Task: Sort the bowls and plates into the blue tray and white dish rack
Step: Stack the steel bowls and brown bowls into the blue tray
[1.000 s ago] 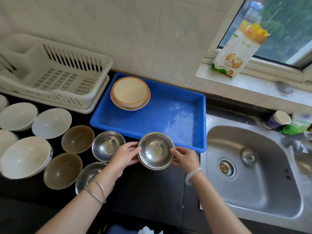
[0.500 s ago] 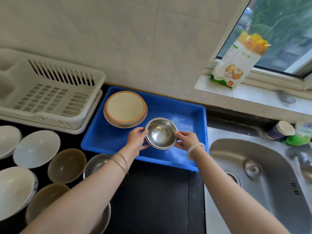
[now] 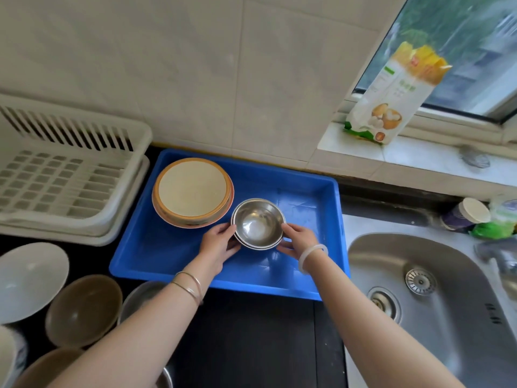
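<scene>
A stack of steel bowls (image 3: 258,224) sits low inside the blue tray (image 3: 307,289), just right of an orange-rimmed cream bowl on a plate (image 3: 192,191). My left hand (image 3: 219,245) grips the stack's left rim and my right hand (image 3: 298,239) grips its right rim. The white dish rack (image 3: 67,180) stands to the tray's left with nothing in it. On the dark counter at lower left lie a white bowl (image 3: 30,278), a brown bowl (image 3: 84,309) and a steel bowl (image 3: 142,295), partly behind my left forearm.
A steel sink (image 3: 436,303) lies right of the tray. A food carton (image 3: 391,93) leans on the window sill above it. A cup (image 3: 464,217) and a green packet (image 3: 498,222) sit behind the sink. More bowls are cut off at the bottom left corner.
Both hands carried the steel bowls from the counter's front over the tray edge and lowered them into the tray beside the cream bowl. My view tilted forward.
</scene>
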